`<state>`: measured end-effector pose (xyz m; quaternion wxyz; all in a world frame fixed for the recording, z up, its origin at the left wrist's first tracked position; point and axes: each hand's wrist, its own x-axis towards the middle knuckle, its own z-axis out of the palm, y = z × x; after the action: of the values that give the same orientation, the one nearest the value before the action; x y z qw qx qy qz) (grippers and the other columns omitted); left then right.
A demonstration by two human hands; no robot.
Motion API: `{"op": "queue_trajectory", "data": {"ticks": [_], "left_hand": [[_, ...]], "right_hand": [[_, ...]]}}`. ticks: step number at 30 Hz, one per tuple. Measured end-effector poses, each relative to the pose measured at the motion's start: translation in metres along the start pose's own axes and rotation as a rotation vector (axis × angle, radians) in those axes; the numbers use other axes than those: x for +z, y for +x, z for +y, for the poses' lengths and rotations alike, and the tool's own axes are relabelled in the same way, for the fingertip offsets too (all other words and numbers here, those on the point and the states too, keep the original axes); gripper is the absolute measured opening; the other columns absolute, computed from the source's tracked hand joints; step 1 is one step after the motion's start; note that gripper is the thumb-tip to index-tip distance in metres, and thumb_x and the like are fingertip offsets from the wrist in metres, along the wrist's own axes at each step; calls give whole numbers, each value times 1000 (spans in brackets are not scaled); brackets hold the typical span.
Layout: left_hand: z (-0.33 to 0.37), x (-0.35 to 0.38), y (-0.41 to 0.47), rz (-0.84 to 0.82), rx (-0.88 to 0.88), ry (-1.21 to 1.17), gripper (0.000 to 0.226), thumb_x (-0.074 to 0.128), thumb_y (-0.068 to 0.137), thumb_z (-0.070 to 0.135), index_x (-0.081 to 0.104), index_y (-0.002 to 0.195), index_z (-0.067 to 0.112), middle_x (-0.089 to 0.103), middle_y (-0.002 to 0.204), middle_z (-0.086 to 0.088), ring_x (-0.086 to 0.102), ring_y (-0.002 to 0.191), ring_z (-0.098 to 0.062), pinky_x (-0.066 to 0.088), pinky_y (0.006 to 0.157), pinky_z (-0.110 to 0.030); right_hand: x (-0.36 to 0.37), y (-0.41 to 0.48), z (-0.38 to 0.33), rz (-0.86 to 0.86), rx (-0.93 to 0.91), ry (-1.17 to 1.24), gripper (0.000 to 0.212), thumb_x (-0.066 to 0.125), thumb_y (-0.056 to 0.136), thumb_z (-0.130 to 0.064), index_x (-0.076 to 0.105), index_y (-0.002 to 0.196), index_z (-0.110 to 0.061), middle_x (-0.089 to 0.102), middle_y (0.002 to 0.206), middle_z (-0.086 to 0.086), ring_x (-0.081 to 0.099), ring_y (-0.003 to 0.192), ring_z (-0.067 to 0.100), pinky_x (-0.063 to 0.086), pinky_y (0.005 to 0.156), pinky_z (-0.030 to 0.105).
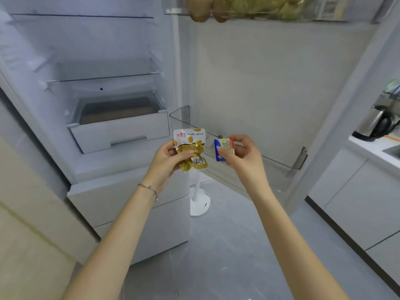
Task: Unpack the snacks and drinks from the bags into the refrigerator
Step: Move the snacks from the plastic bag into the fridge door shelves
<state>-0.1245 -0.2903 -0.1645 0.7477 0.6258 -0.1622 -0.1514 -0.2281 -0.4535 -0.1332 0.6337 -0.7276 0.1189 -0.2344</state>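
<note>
The refrigerator (121,131) stands open in front of me, its glass shelves bare and a white drawer pulled partly out at the bottom. My left hand (168,158) grips a white and gold snack pouch (191,148) with red lettering. My right hand (242,155) pinches a small gold, blue and red packet (224,149) between thumb and fingers. Both hands hover in front of the clear lower door bin (279,161) of the open door. No bags are in view.
An upper door bin (249,7) holds kiwis and a golden packet. A white fan base (200,202) stands on the grey floor below the door. To the right are white cabinets (355,202) and a counter with a steel kettle (378,122).
</note>
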Motion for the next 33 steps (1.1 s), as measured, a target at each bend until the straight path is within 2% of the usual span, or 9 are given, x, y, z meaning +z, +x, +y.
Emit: {"op": "queue_trajectory", "data": {"ticks": [3,5,9,14,19,23,28,31,33], "left_hand": [[17,0,27,-20,71,23,32,68,85,9,62,114,22,71,112,-3,69,100,-21,57,83,-32],[26,1,45,-25,112,50,31,68,85,10,63,112,26,71,111,2,69,100,-17,57,83,-32],[45,4,83,-76,198,119,31,70,83,9,63,110,22,72,108,5,69,98,-13,57,77,-24],[65,8,135,-162,278,191,27,74,80,5,59,98,19,73,97,0,71,88,-13,57,72,-23],[71,0,191,-503,175,609,29,80,76,11,64,99,19,73,98,-8,69,94,-21,56,89,-36],[68,0,219,-771,168,915,25,80,78,19,70,101,21,70,102,1,65,91,-5,54,85,-24],[63,0,236,-904,198,1027,29,79,78,22,67,104,22,65,100,5,60,82,4,50,75,-12],[55,0,246,-1000,176,1145,34,79,79,28,64,110,29,63,98,7,61,88,-4,52,82,-23],[49,2,250,-1050,157,1179,35,77,80,27,63,112,31,62,96,7,61,88,-7,52,83,-26]], "right_hand": [[2,31,-11,3,-23,-41,24,71,85,-19,54,99,-28,73,88,-1,70,76,11,53,60,24],[1,45,-18,18,-32,-68,25,71,85,-21,54,103,-27,73,90,0,70,76,8,54,60,24],[-6,66,-33,70,-109,-122,24,71,85,-18,55,101,-25,71,82,-2,62,60,-3,44,49,13],[-18,101,-29,107,-80,-293,24,70,85,-17,55,100,-27,67,85,-10,62,76,2,39,50,7],[-24,121,-15,30,68,-496,24,72,80,-14,61,98,-24,66,97,-6,60,80,9,42,61,15],[-18,130,-10,-34,138,-696,23,72,81,-15,63,100,-25,58,94,-11,55,81,7,40,63,16],[-5,134,-5,-72,220,-791,28,74,77,-12,69,104,-19,61,96,-5,54,76,4,44,67,18],[2,135,-1,-139,271,-806,20,76,78,-15,72,97,-19,65,87,-7,56,67,-2,41,55,8],[5,136,0,-193,322,-803,14,75,80,-15,73,94,-19,67,81,-11,58,64,-5,40,56,7]]}}
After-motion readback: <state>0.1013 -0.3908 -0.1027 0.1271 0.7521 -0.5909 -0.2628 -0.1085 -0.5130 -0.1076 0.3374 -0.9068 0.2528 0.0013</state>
